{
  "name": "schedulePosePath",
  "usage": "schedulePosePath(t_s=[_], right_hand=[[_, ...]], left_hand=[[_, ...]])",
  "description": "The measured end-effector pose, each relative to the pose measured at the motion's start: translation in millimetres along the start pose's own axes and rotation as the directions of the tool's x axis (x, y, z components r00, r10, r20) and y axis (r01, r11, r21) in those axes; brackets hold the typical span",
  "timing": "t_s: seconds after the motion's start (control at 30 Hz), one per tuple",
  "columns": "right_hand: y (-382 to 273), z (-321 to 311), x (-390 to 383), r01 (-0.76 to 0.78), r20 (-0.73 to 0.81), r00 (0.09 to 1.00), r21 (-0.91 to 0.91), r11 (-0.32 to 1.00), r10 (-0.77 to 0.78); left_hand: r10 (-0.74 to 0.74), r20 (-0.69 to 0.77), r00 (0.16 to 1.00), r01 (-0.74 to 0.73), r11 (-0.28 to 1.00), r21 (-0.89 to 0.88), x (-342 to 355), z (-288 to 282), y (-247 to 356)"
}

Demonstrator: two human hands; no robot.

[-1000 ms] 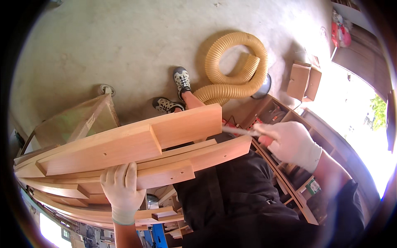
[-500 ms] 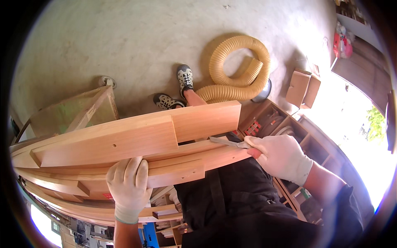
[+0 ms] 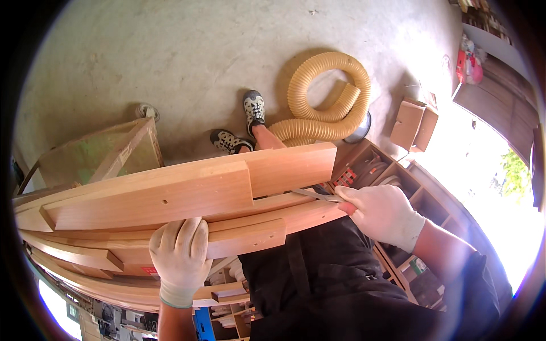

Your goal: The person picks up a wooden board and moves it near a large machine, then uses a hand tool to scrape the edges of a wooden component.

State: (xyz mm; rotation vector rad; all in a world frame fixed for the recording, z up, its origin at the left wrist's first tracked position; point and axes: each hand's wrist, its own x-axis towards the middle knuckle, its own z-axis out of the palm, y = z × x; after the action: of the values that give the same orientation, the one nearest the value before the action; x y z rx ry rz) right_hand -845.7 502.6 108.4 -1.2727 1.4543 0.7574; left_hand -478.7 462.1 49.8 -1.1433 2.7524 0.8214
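Note:
My left hand (image 3: 180, 256), in a pale glove, wraps its fingers over a stepped wooden board (image 3: 250, 237) with a small hole near its end. My right hand (image 3: 382, 216), also gloved, grips a flat-bladed metal tool (image 3: 325, 196) whose grip is mostly hidden in the fist. The blade points left and lies along the top edge of the lower board, near that board's right end. Just beyond it, a second stepped wooden board (image 3: 153, 202) runs alongside, its end partly overlapping the blade's tip. Whether the blade touches the wood, I cannot tell.
A coiled yellow ribbed hose (image 3: 296, 128) lies on the concrete floor. Wooden compartments (image 3: 418, 196) stand at the right, with an open cardboard box (image 3: 408, 122) beyond. A wooden wheeled frame (image 3: 122, 150) is at far left. More wooden pieces (image 3: 91, 256) lie left of my left hand.
The far board's end sits slightly farther right and lower in view and covers more of the blade. Both hands keep their grips, the left shifting slightly right.

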Motion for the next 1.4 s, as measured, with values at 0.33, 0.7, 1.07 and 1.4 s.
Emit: schedulePosePath(t_s=[0.33, 0.7, 1.07, 1.4], right_hand=[[-3, 2, 36, -0.058, 0.003, 0.998, -0.129, 0.990, 0.059], [6, -10, 9, -0.004, -0.073, 0.997, -0.048, 0.999, 0.000], [9, -1, 1, 0.068, -0.064, 0.996, 0.063, 0.996, -0.063], [-13, -4, 5, 0.010, -0.097, 0.995, -0.051, 0.999, -0.015]], left_hand=[[0.011, -0.017, 1.000, -0.010, 1.000, 0.009, -4, 0, -1], [-0.009, 0.013, 1.000, 0.009, 1.000, -0.004, 0, 0, -1], [0.008, -0.027, 1.000, -0.006, 0.997, 0.077, 6, -1, 0], [0.006, -0.027, 1.000, -0.006, 1.000, 0.002, 5, 0, 0]])
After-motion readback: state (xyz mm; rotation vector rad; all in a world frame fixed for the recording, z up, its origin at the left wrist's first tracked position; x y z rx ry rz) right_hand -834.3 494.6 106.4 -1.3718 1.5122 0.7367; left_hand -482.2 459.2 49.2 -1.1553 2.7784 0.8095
